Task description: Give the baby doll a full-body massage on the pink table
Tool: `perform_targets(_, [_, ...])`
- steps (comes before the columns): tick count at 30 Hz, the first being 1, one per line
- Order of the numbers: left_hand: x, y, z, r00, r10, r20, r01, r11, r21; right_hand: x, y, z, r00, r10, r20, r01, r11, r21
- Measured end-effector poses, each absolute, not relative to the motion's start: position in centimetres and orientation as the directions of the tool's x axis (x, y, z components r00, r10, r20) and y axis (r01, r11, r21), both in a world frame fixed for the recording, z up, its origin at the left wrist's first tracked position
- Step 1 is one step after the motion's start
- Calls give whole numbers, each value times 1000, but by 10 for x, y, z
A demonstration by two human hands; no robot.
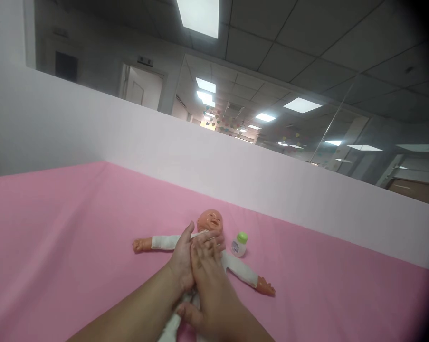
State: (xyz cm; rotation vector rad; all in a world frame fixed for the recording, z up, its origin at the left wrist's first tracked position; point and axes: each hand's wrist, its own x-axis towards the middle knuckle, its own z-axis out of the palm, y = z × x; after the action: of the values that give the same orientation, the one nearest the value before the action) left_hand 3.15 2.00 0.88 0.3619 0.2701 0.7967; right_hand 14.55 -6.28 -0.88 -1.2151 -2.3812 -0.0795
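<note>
A baby doll point(241, 269) with a hard plastic head and a white cloth body lies face up, arms spread wide. Over its chest, my left hand point(185, 259) is held palm up with fingers stretched out. My right hand point(210, 275) lies across the left palm, its fingers extended and its thumb apart. The two hands touch and hide most of the doll's torso; whether they rest on the doll I cannot tell. Beside the doll's head, to the right, stands a small clear bottle point(239, 246) with a green cap.
A pink sheet point(75, 237) with some creases covers the surface under the doll. A low white wall point(200, 156) runs behind it, with a glass window point(271, 109) above. Ceiling lights and a door show beyond.
</note>
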Motion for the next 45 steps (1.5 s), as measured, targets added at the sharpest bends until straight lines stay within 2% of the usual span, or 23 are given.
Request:
perform_targets(7, [28,27,8,526,850,-38,-768,493,409,160,-47,-22,-300,834,464,884,426,-195])
perform_targets(16, [13,46,6,509,857,-78,-769,493,407,147,-69,-11,-542,782,307,774,607,-179])
perform_targets(19, [13,45,6,554,830,-61,-752,530,391,141,-72,-14,-601,729,326,732,667,-141])
perform_targets(26, [28,24,5,685,729,-4,-675,635,376,147,-62,-20,-550,712,436,758,645,-98])
perform_targets(30, [32,17,8,708,706,-25,-662,675,326,157,-54,-23,-423,767,482,849,522,-85])
perform_targets(34, [23,30,6,659,752,20,-716,618,325,163,-51,-20,-336,839,427,900,420,-116])
perform_targets(42, [17,42,4,610,791,-41,-728,580,366,152,-77,13,-541,800,261,788,590,-177])
perform_targets(45, [22,35,5,635,772,-20,-716,598,362,150,-80,9,-559,786,263,770,610,-187])
